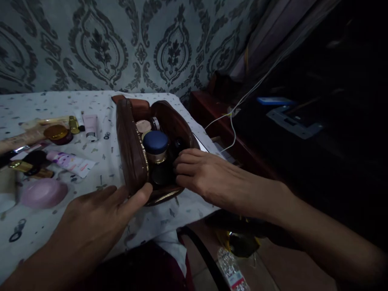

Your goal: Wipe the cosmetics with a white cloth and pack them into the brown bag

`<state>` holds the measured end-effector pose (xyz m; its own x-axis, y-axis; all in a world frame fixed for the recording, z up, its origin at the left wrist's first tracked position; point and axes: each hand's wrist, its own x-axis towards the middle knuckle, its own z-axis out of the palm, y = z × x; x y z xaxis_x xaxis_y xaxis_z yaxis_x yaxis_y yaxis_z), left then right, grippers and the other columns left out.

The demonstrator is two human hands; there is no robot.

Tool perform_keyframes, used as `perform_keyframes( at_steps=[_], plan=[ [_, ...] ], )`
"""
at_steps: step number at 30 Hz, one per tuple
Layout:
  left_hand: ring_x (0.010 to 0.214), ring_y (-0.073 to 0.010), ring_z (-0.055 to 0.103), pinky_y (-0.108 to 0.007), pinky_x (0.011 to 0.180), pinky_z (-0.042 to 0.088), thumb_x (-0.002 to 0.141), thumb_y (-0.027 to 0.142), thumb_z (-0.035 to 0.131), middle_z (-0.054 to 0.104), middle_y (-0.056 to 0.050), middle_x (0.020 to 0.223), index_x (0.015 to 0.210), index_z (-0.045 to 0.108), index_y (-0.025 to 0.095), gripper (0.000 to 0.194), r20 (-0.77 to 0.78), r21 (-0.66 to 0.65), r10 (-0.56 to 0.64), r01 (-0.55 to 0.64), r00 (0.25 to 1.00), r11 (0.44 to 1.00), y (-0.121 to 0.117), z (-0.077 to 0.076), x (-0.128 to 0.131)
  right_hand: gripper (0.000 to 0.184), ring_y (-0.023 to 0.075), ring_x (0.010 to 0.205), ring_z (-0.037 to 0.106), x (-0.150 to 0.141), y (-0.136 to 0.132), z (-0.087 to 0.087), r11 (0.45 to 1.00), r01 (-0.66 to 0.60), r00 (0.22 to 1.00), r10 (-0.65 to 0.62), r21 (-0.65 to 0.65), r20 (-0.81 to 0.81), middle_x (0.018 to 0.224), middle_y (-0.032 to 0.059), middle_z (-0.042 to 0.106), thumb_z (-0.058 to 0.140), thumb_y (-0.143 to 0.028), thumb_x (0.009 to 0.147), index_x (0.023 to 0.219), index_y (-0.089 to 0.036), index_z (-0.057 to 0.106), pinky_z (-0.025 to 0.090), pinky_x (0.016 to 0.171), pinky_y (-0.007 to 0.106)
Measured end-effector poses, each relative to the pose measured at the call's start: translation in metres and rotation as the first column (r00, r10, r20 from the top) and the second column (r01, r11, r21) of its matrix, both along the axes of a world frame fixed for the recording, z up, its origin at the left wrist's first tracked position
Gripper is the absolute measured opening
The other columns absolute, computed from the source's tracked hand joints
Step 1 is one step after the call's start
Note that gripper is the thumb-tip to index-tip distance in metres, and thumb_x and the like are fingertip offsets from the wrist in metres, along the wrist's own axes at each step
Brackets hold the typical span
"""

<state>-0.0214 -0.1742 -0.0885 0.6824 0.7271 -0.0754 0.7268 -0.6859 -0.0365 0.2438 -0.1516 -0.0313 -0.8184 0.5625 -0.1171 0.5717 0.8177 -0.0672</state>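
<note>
A brown quilted cosmetic bag (131, 149) stands open on the white patterned tablecloth (45, 101). Inside it I see a jar with a dark blue lid (155, 142), a pale round compact (143, 126) and dark items deeper in. My left hand (100, 214) lies flat on the cloth, fingers stretched, thumb pressed against the bag's near left corner. My right hand (201, 171) reaches in from the right, fingers curled into the bag's opening beside a dark jar (160, 174); whether they hold anything is hidden.
Left of the bag lie cosmetics: a pink tube (91, 126), a gold-lidded jar (57, 133), a pink-and-white tube (71, 161), a pink round case (44, 193) and gold caps. White cables (233, 117) hang by a dark wooden shelf at right. A plastic bottle (232, 270) lies on the floor.
</note>
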Motion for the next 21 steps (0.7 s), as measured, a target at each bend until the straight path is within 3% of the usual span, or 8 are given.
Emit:
perform_keyframes(
  at_steps=[7, 12, 15, 18, 21],
  plan=[
    [0.074, -0.0188, 0.068, -0.028, 0.067, 0.049, 0.087, 0.004, 0.03, 0.072, 0.002, 0.089, 0.143, 0.045, 0.047, 0.072, -0.007, 0.124, -0.028, 0.029, 1.0, 0.992, -0.002, -0.01, -0.011, 0.028, 0.0181, 0.105, 0.06, 0.017, -0.01, -0.021, 0.997, 0.041, 0.984, -0.03, 0.063, -0.178, 0.099, 0.0023, 0.067, 0.04, -0.01, 0.101, 0.096, -0.022, 0.065, 0.041, 0.113, 0.048],
    [0.07, -0.0171, 0.066, -0.025, 0.062, 0.049, 0.081, 0.004, 0.035, 0.072, 0.002, 0.088, 0.141, 0.048, 0.047, 0.075, -0.036, 0.026, 0.0, 0.001, 0.999, 1.0, 0.0, -0.008, -0.009, 0.027, 0.0194, 0.107, 0.061, 0.018, -0.011, -0.02, 0.997, 0.037, 0.979, -0.024, 0.062, -0.203, 0.098, 0.0036, 0.068, 0.042, -0.012, 0.101, 0.094, -0.022, 0.065, 0.042, 0.114, 0.049],
    [0.074, -0.0171, 0.067, -0.024, 0.063, 0.05, 0.084, 0.006, 0.035, 0.073, -0.001, 0.09, 0.14, 0.052, 0.042, 0.068, -0.043, -0.001, 0.026, -0.026, 0.999, 1.0, 0.001, -0.006, -0.006, 0.027, 0.0196, 0.105, 0.061, 0.017, -0.012, -0.016, 0.998, 0.037, 0.981, -0.026, 0.055, -0.194, 0.096, 0.0044, 0.068, 0.042, -0.012, 0.101, 0.093, -0.022, 0.066, 0.043, 0.114, 0.049],
    [0.075, -0.0176, 0.069, -0.025, 0.064, 0.051, 0.088, 0.005, 0.032, 0.071, -0.002, 0.086, 0.14, 0.052, 0.042, 0.067, -0.022, 0.064, -0.029, 0.031, 0.999, 0.997, 0.001, -0.005, -0.005, 0.027, 0.0201, 0.105, 0.062, 0.015, -0.013, -0.012, 0.998, 0.042, 0.981, -0.033, 0.046, -0.191, 0.097, 0.0051, 0.068, 0.043, -0.012, 0.1, 0.093, -0.022, 0.067, 0.043, 0.114, 0.049],
    [0.068, -0.0179, 0.067, -0.026, 0.06, 0.051, 0.088, 0.003, 0.035, 0.069, -0.001, 0.078, 0.14, 0.051, 0.043, 0.068, 0.093, 0.201, -0.135, 0.114, 0.986, 0.973, 0.003, -0.007, -0.007, 0.027, 0.0204, 0.106, 0.062, 0.014, -0.014, -0.009, 0.998, 0.057, 0.98, -0.051, 0.023, -0.19, 0.099, 0.0048, 0.069, 0.042, -0.014, 0.101, 0.095, -0.023, 0.067, 0.043, 0.114, 0.049]
  ],
)
